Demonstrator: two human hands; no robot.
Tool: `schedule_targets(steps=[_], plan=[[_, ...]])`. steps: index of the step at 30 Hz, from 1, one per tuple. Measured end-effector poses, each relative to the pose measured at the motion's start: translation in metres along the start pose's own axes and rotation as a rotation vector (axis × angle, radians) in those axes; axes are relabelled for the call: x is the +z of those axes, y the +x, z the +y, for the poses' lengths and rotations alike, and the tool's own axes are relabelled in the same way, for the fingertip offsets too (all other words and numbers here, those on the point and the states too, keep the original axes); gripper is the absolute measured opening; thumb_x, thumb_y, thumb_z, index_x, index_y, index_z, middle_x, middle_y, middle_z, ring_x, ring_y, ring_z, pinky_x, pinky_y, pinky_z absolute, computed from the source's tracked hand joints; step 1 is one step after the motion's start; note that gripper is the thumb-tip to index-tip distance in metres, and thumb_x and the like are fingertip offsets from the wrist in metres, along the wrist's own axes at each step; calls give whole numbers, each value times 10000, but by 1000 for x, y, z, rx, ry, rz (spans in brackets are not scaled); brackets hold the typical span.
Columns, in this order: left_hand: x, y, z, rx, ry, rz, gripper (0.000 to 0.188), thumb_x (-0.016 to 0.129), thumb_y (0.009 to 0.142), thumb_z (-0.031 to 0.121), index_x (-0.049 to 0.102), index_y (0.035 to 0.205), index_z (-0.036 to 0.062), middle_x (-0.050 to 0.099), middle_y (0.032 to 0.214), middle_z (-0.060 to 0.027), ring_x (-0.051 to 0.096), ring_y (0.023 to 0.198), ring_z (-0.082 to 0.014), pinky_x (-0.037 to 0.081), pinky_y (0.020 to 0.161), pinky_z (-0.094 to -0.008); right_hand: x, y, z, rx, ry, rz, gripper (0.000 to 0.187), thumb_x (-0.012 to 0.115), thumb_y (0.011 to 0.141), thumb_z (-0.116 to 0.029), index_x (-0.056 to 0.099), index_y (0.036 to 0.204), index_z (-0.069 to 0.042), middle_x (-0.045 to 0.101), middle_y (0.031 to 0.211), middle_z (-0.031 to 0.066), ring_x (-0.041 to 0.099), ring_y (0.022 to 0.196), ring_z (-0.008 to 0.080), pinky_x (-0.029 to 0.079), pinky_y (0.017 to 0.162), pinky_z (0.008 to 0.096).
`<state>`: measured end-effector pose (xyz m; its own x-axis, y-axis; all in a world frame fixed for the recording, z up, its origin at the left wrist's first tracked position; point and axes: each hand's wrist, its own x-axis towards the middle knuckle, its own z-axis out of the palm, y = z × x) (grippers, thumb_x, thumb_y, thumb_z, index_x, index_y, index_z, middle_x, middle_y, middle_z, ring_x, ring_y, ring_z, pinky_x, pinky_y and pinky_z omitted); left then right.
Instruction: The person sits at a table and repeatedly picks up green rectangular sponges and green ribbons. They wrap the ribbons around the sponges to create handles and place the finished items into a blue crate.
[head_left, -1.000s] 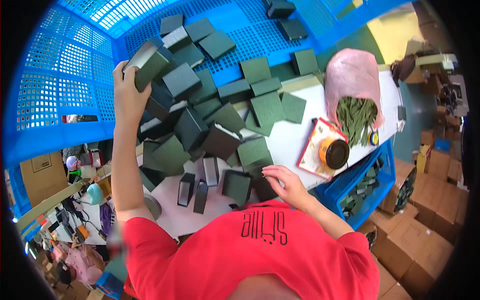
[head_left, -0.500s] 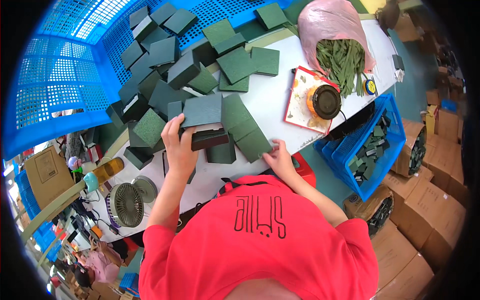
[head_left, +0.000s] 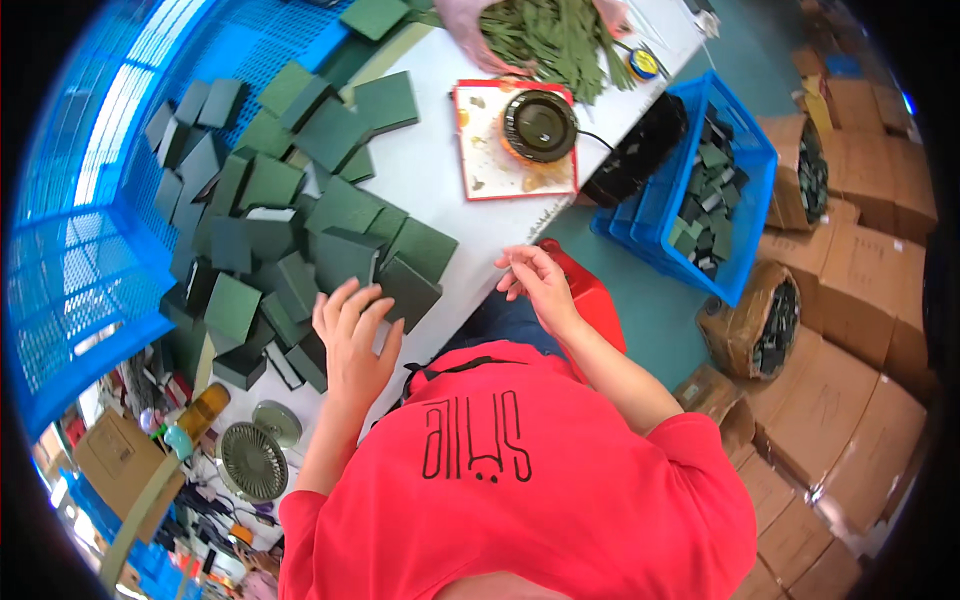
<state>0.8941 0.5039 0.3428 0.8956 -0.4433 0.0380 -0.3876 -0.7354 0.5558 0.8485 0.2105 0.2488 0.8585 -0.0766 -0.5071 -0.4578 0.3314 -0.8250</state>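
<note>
Cardboard cartons (head_left: 850,400) stand stacked well to the right of both hands, while a white surface (head_left: 430,190) extends ahead of them toward the upper right. Head view: dark green boxes (head_left: 270,240) form a loose heap ahead of and to the left of the left hand (head_left: 352,340), tilted and overlapping, with the farther ones lying toward a large blue basket (head_left: 80,290). Left hand: open, fingers spread, no box in its grasp; the fingertips lie over the near edge of the heap, just beside an angled box (head_left: 410,290), and contact cannot be confirmed. Right hand (head_left: 540,290): fingers loosely curled, apart from the heap; whether anything small sits between thumb and fingers cannot be told. Ahead of the right hand rests a red-rimmed tray (head_left: 475,165) bearing an orange pot with a dark round top (head_left: 540,125); farther ahead, green strips (head_left: 550,40) emerge from a pink bag (head_left: 465,35). To the right of the right hand, a blue crate (head_left: 668,250) contains small green pieces. Nearer than the left hand, and to its left, stands a small fan (head_left: 253,460).

Handling, as judged from appearance: the boxes are probably light and stiff, with flat faces liable to slide over one another and corners that could dent. Suitable hold: thumb and fingers across two opposite sides, clear of the corners.
</note>
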Motion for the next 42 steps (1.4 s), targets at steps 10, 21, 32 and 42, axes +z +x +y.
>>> schedule_targets(steps=[10, 21, 32, 42], plan=[[95, 2, 20, -294, -808, -590, 202, 553, 983, 7, 648, 1161, -3, 668, 1134, -145, 647, 1055, -303, 500, 925, -350, -205, 0, 150, 236, -559, 355, 235, 489, 945, -177, 664, 960, -21, 705, 847, 176, 708, 764, 285, 567, 691, 388], [239, -61, -10, -33, -456, -296, 243, 632, 934, 104, 663, 1161, 22, 673, 1154, -194, 631, 1153, -392, 491, 1010, -450, -303, 49, 262, 388, -1508, -539, 338, 661, 890, -277, 694, 1189, -124, 620, 1332, 135, 523, 1313, 346, 457, 1044, 491], [247, -80, -13, -1039, -138, -863, 271, 647, 927, 163, 676, 1156, 20, 692, 1102, -190, 657, 1095, -373, 507, 954, -437, -317, 108, 329, 537, -1589, -873, 570, 652, 898, -309, 563, 1434, -133, 553, 1452, 126, 491, 1369, 314, 353, 1149, 517], [265, -91, -9, -1157, -174, -895, 305, 661, 921, 217, 689, 1150, 18, 711, 1054, -187, 681, 1042, -357, 521, 904, -425, -332, 144, 329, 568, -1453, -767, 415, 556, 976, -297, 605, 1331, -87, 621, 1269, 130, 579, 1175, 294, 422, 1027, 471]])
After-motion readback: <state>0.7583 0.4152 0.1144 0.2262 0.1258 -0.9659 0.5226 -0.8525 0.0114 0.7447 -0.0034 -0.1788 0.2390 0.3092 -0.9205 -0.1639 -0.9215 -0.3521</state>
